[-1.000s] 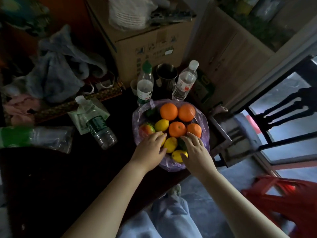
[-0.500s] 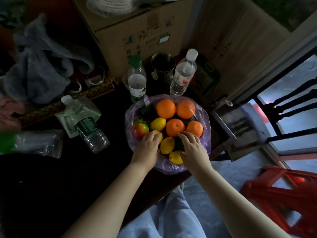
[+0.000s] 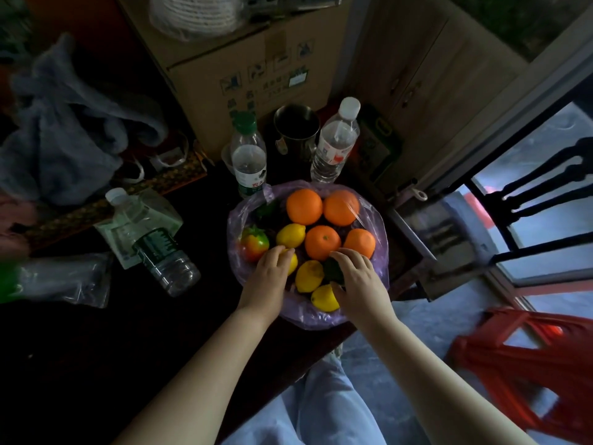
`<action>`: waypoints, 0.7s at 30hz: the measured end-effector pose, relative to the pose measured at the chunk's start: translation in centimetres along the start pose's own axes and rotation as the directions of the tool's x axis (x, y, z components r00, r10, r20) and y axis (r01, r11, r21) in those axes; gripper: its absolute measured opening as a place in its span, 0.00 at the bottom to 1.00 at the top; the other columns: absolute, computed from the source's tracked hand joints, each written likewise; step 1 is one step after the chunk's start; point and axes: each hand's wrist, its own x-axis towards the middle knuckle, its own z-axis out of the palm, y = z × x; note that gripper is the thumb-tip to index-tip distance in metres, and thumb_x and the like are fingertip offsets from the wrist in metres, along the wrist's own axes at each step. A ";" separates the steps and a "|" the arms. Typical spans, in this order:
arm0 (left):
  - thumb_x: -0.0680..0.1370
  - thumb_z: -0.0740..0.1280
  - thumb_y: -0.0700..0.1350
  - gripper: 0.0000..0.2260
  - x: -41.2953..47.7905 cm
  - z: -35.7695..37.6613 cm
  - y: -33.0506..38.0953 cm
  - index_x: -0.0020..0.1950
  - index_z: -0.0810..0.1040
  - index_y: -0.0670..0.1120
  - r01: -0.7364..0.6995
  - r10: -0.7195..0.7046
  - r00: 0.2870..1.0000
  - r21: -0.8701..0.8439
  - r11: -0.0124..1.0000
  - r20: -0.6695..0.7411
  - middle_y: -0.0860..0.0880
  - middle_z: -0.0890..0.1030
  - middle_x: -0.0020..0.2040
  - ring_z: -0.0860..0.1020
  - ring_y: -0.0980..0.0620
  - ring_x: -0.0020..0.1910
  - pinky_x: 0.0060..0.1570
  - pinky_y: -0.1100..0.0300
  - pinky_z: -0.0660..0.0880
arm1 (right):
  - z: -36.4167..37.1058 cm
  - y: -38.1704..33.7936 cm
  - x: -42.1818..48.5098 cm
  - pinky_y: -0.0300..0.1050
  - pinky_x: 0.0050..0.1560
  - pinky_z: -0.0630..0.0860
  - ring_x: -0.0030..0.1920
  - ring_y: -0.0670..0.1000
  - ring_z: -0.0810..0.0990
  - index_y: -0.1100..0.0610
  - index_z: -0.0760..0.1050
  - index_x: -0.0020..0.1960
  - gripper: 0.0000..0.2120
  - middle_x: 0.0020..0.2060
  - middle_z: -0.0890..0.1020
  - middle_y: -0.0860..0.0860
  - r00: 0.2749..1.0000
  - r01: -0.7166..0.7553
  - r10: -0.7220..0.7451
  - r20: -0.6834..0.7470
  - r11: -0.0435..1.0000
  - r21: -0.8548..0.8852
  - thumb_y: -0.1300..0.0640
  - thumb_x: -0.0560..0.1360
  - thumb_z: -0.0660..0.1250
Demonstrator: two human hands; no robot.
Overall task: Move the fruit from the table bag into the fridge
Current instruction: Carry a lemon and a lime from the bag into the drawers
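A purple plastic bag (image 3: pixel 378 232) lies open at the dark table's near edge, holding several oranges (image 3: pixel 304 206), several lemons (image 3: pixel 308 275) and a red-green fruit (image 3: pixel 254 243). My left hand (image 3: pixel 269 277) reaches into the bag's left side, its fingers curled over a lemon (image 3: pixel 292 261) that is mostly hidden beneath them. My right hand (image 3: pixel 359 281) curls over a dark green fruit (image 3: pixel 332 271) just below the oranges, with another lemon (image 3: pixel 324 298) against its thumb side.
Two upright water bottles (image 3: pixel 248 155) (image 3: pixel 335 141) and a metal mug (image 3: pixel 296 128) stand behind the bag, before a cardboard box (image 3: pixel 250 59). A third bottle (image 3: pixel 154 242) lies to the left beside clear plastic (image 3: pixel 64 277). A red stool (image 3: pixel 526 364) is at the right.
Both hands have stayed in the bag, their fingers closing further over the lemon and the green fruit. The camera has tilted slightly.
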 end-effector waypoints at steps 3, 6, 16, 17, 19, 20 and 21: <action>0.77 0.62 0.36 0.27 -0.4 -0.8 0.3 0.75 0.60 0.50 -0.033 0.031 0.999 -0.068 0.997 -0.033 0.50 0.59 0.75 0.61 0.47 0.72 0.64 0.54 0.70 | -0.5 -0.4 -0.7 0.49 0.59 0.73 0.67 0.54 0.69 0.52 0.68 0.69 0.28 0.66 0.71 0.50 0.998 -0.014 0.016 -0.064 0.999 0.038 0.57 0.70 0.71; 0.76 0.66 0.39 0.27 -1.0 -2.4 1.3 0.73 0.63 0.51 -0.098 0.082 0.993 -0.193 0.976 -0.088 0.51 0.62 0.73 0.63 0.49 0.70 0.63 0.53 0.70 | -1.3 -0.7 -1.5 0.50 0.59 0.73 0.66 0.55 0.69 0.52 0.68 0.69 0.29 0.66 0.71 0.51 0.989 -0.018 0.033 -0.146 0.994 0.104 0.58 0.70 0.71; 0.74 0.70 0.42 0.26 -2.8 -8.4 8.3 0.71 0.68 0.49 -0.352 0.287 0.902 -0.163 0.922 -0.323 0.51 0.68 0.68 0.64 0.55 0.66 0.62 0.66 0.63 | -7.9 -0.8 -6.7 0.43 0.66 0.64 0.65 0.54 0.69 0.56 0.71 0.66 0.26 0.64 0.73 0.52 0.869 -0.039 0.143 -0.473 0.974 0.222 0.61 0.70 0.72; 0.74 0.70 0.42 0.26 -3.0 -8.9 9.2 0.71 0.67 0.49 -0.382 0.315 0.889 -0.160 0.910 -0.332 0.51 0.68 0.68 0.63 0.56 0.66 0.62 0.68 0.61 | -8.7 -0.8 -7.5 0.42 0.66 0.64 0.65 0.53 0.69 0.56 0.71 0.66 0.26 0.64 0.73 0.53 0.848 -0.041 0.151 -0.508 0.974 0.221 0.61 0.70 0.72; 0.74 0.70 0.42 0.26 -3.7 -9.7 11.0 0.71 0.67 0.48 -0.439 0.364 0.868 -0.180 0.880 -0.338 0.50 0.68 0.67 0.63 0.56 0.66 0.63 0.75 0.56 | -10.1 -0.9 -9.3 0.41 0.67 0.63 0.65 0.52 0.69 0.56 0.71 0.67 0.26 0.64 0.73 0.52 0.810 -0.055 0.172 -0.560 0.974 0.219 0.61 0.70 0.72; 0.73 0.70 0.42 0.26 -4.2 -10.0 12.0 0.71 0.67 0.48 -0.472 0.389 0.853 -0.196 0.860 -0.348 0.50 0.69 0.66 0.65 0.57 0.65 0.63 0.77 0.55 | -10.7 -1.0 -10.3 0.42 0.67 0.64 0.65 0.52 0.69 0.56 0.70 0.67 0.27 0.64 0.73 0.52 0.790 -0.063 0.184 -0.584 0.973 0.220 0.61 0.70 0.72; 0.73 0.70 0.41 0.26 -4.7 -10.2 13.2 0.70 0.68 0.48 -0.506 0.416 0.837 -0.214 0.835 -0.357 0.51 0.69 0.65 0.66 0.57 0.65 0.62 0.78 0.56 | -11.3 -1.0 -11.5 0.44 0.67 0.66 0.65 0.52 0.69 0.56 0.70 0.67 0.27 0.64 0.73 0.52 0.765 -0.073 0.196 -0.614 0.973 0.221 0.61 0.70 0.72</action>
